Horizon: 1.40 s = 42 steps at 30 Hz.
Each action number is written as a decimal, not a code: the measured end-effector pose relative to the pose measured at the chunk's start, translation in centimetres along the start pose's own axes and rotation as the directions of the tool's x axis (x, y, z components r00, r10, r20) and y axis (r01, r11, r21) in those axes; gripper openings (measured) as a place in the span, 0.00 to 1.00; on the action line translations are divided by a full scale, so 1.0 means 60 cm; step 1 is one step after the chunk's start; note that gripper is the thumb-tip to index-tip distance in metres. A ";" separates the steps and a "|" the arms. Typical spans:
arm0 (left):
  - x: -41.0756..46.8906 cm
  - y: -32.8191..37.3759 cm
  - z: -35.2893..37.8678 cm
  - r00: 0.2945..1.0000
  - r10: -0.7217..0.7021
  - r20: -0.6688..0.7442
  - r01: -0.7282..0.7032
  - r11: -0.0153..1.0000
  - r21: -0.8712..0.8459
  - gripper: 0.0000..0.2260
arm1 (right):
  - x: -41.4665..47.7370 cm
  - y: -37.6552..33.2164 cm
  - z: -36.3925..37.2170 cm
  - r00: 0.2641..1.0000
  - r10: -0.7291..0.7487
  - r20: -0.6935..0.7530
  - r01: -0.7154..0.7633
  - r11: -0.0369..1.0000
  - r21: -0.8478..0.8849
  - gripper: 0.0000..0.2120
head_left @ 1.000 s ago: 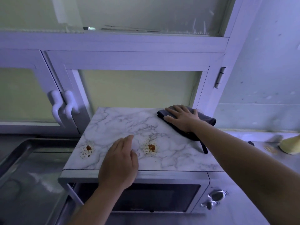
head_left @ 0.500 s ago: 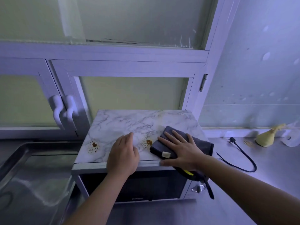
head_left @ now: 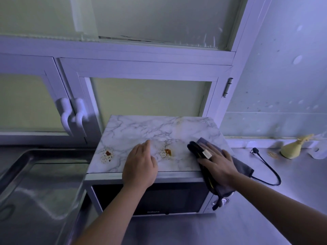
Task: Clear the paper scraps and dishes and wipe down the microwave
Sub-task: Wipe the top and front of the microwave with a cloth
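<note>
Free across rear half of microwave top (head_left: 141, 128); closed off behind by cabinet door (head_left: 150, 98), at front edge by left hand (head_left: 139, 167), at right by cloth (head_left: 242, 167) under right hand (head_left: 217, 167); cord (head_left: 269, 165) across tabletop (head_left: 292, 183) beyond.

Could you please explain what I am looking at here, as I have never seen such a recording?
There is no machine: the one picture comes from a camera worn on a person's head, looking down at their bare hands. The left hand rests on the marbled top of the microwave. The right hand presses a dark grey cloth flat near the top's right front edge; nothing is gripped. Two brown stains lie on the top, not yet wiped. A black power cord lies on the steel counter.
</note>
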<state>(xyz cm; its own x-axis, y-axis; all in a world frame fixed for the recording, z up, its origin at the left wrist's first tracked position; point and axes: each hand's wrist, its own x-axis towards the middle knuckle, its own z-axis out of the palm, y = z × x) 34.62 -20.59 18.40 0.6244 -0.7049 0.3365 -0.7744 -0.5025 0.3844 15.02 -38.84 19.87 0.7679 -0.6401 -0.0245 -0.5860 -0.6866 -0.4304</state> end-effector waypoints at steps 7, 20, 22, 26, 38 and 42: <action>0.002 -0.002 0.007 1.000 -0.007 -0.027 0.006 1.000 -0.011 0.23 | 0.153 0.010 -0.024 0.932 0.361 -0.045 -0.351 0.925 0.149 0.25; 0.002 -0.011 0.031 0.996 -0.038 -0.087 0.036 0.999 -0.019 0.24 | 0.356 -0.072 -0.006 0.981 0.141 0.133 -0.149 0.987 0.053 0.25; 0.001 -0.008 0.028 0.996 -0.047 -0.082 0.045 0.999 -0.022 0.24 | 0.348 -0.099 0.003 0.980 0.044 0.194 -0.054 0.997 0.047 0.31; 0.000 -0.005 0.019 0.995 -0.058 -0.079 0.056 0.998 -0.038 0.25 | 0.287 -0.113 0.013 0.953 -0.008 0.302 -0.054 0.979 0.195 0.27; -0.004 -0.004 -0.002 0.964 -0.154 -0.216 0.073 0.936 -0.345 0.19 | 0.109 -0.139 0.060 0.888 -0.334 0.316 0.426 0.856 -0.292 0.49; -0.002 -0.006 -0.001 0.971 -0.169 -0.171 0.094 0.922 -0.377 0.19 | 0.062 -0.138 0.065 0.891 -0.350 0.289 0.437 0.833 -0.339 0.54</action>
<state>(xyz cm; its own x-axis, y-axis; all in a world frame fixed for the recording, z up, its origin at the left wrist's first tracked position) 34.83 -20.25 18.26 0.7541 -0.5137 0.4092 -0.6169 -0.3403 0.7097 23.73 -34.22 19.83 0.9642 -0.2301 -0.1322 -0.2398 -0.9687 -0.0635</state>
